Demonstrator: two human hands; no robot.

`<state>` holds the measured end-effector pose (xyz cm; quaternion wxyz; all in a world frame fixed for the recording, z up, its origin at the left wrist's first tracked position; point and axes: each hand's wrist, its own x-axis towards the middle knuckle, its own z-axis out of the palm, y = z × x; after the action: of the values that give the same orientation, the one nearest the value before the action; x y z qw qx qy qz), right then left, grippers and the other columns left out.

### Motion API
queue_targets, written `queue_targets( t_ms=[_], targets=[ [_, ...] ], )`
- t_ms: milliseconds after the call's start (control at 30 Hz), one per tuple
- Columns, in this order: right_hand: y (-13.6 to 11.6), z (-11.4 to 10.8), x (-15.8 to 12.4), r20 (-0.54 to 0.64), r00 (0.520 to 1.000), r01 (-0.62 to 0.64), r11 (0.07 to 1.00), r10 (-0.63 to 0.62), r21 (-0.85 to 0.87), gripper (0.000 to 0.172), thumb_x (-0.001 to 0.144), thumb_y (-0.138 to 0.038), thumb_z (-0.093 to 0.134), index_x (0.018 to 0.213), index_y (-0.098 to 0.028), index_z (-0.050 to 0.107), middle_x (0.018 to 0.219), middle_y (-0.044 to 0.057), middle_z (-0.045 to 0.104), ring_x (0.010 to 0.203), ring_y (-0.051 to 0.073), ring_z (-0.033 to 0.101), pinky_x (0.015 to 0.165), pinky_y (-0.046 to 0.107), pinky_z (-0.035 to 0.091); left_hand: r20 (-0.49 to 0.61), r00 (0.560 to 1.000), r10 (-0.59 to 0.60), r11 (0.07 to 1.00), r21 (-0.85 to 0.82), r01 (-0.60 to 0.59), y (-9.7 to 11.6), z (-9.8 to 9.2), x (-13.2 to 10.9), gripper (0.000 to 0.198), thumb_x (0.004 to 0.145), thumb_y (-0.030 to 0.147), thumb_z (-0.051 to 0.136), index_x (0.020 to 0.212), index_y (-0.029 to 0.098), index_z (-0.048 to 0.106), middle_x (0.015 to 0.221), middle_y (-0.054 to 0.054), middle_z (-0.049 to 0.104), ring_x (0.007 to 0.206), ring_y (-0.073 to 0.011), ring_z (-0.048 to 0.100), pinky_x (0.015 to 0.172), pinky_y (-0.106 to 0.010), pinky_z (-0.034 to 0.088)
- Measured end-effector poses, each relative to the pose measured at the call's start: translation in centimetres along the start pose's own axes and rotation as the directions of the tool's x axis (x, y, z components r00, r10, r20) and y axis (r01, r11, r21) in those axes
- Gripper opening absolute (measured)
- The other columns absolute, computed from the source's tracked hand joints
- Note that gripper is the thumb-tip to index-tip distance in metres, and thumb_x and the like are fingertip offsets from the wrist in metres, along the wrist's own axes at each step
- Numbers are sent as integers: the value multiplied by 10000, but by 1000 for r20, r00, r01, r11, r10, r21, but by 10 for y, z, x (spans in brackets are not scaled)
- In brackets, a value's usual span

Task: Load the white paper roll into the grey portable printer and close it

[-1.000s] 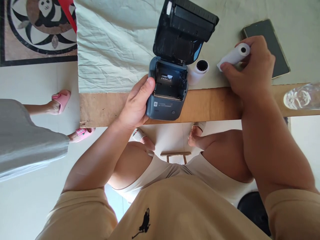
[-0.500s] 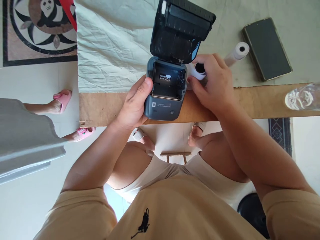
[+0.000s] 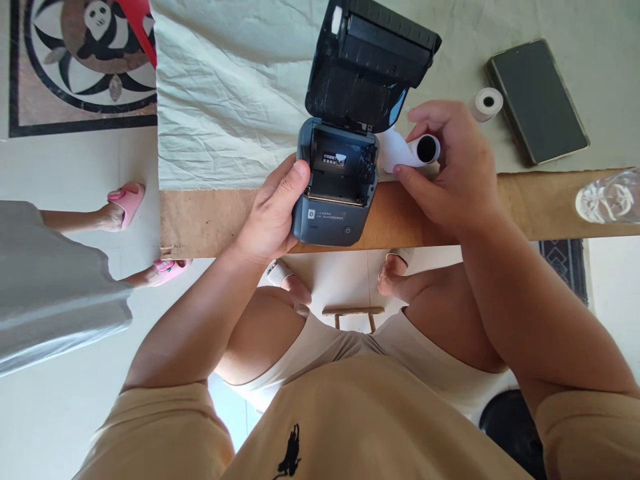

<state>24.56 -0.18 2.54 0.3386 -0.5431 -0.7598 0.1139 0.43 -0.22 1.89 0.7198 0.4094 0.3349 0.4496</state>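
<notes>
My left hand (image 3: 273, 210) is closed around the left side of a small dark blue-grey label printer (image 3: 333, 230), its thumb on the edge. The black lid (image 3: 370, 60) of the printer stands open, and the bay inside shows a small white label but no roll. Just right of the printer, my right hand (image 3: 455, 163) grips a white paper roll (image 3: 413, 155) between thumb and fingers. The black core end faces me, and some white paper spreads toward the printer. Part of the roll is hidden by the fingers.
A second white paper roll (image 3: 487, 103) stands beside a dark smartphone (image 3: 539, 100) on the pale green cloth (image 3: 225, 100). A clear bottle (image 3: 607, 199) lies at the right on the wooden table edge (image 3: 210, 220). Another person's pink-slippered foot (image 3: 129, 203) is at left.
My right hand has moved right with the paper roll, away from the printer, and more white paper shows. The left hand keeps its hold on the printer; the view has shifted slightly.
</notes>
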Motion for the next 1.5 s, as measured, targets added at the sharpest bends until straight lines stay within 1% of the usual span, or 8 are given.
queue_targets(
  t_ms=[100,300,533,700,900,1167,1367,1500],
  targets=[
    [3,0,0,15,1000,-24,1000,24,19,528,776,-214,593,1280,-320,474,1091,39,678,918,208,647,832,412,568,9,1000,25,1000,-10,-25,-2,-1,1,389,988,531,499,984,196,698,876,-60,719,1065,-269,716,849,-365,596],
    [13,9,2,-23,1000,-14,998,13,-62,248,848,-335,635,1094,-300,631,1086,82,628,1053,234,598,921,437,558,-10,999,52,999,-5,-52,-3,0,1,399,1020,491,458,1034,185,714,795,-27,651,1025,-220,737,842,-336,609],
    [10,8,-1,41,999,-3,984,-4,178,552,822,-238,573,1337,-376,432,1102,26,635,977,200,633,877,413,580,-11,998,54,998,-12,-55,-4,1,2,394,1035,465,417,979,197,701,824,-22,683,1071,-217,729,868,-340,614],
    [9,7,0,-48,999,-27,996,23,-83,380,815,-249,642,1187,-315,614,1091,78,606,1048,234,604,1009,480,517,25,999,43,999,-25,-43,-2,0,1,342,1022,449,463,1005,208,706,830,-22,690,1043,-218,727,884,-354,608],
    [10,11,-1,-24,1000,13,997,-11,77,484,819,-235,544,1292,-327,504,1086,45,634,969,199,624,834,395,570,9,1000,-6,1000,9,6,3,1,-1,418,931,602,569,991,209,697,859,-53,733,1085,-277,704,868,-350,585],
    [9,8,-1,-30,999,24,994,-27,-106,439,840,-264,597,1274,-328,588,1011,75,601,976,221,600,917,443,551,-28,999,-18,999,31,19,2,2,-1,452,914,636,577,999,208,693,871,-47,716,1084,-272,720,840,-348,598],
    [-31,-14,-2,-303,943,156,986,-134,50,460,879,-352,589,1329,-423,523,1256,28,559,1029,226,629,738,379,559,18,999,34,999,5,-34,0,-1,-1,302,928,504,629,994,214,679,891,-37,699,861,-188,711,660,-265,552],
    [-63,-6,3,-258,906,334,941,-335,-51,413,862,-292,634,1244,-409,532,1045,-16,676,954,198,684,824,391,569,29,999,21,999,-25,-21,0,-2,-3,293,883,446,713,1027,199,649,864,-12,667,755,-149,667,637,-257,532]
  ],
)
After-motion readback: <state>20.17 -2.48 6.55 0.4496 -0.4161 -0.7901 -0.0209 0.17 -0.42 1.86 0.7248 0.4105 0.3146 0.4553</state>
